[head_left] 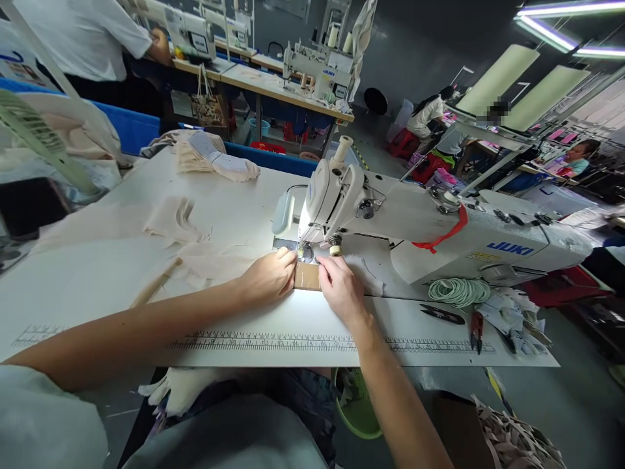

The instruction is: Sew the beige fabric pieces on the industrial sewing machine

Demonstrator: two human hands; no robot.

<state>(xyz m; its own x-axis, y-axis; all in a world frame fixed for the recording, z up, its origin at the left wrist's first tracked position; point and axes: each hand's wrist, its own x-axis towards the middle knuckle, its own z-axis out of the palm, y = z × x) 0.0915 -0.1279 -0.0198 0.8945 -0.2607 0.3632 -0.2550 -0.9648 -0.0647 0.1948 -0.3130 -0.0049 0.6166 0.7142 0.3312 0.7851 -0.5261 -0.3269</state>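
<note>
My left hand point(271, 273) is closed, fingertips pressed together just left of the presser foot point(306, 251) of a white sewing machine point(361, 202). To the right of the foot, my right hand point(340, 286) pinches with thumb and forefinger. Whatever lies in the fingers is too small or hidden to make out. Between the hands a brown plate point(307, 277) with pale thread bits shows in front of the needle. Cream cut fabric pieces point(176, 220) lie left of my left hand, and a thin pale scrap point(368, 277) is beside my right.
A coil of mint cord point(458, 292), a black tool point(442, 314), red-handled snips point(476, 332) and fabric scraps point(517, 319) lie at right. Stacked fabric point(212, 156) sits at the back. A printed ruler point(293, 342) runs along the table's front. A green bin point(359, 417) stands below.
</note>
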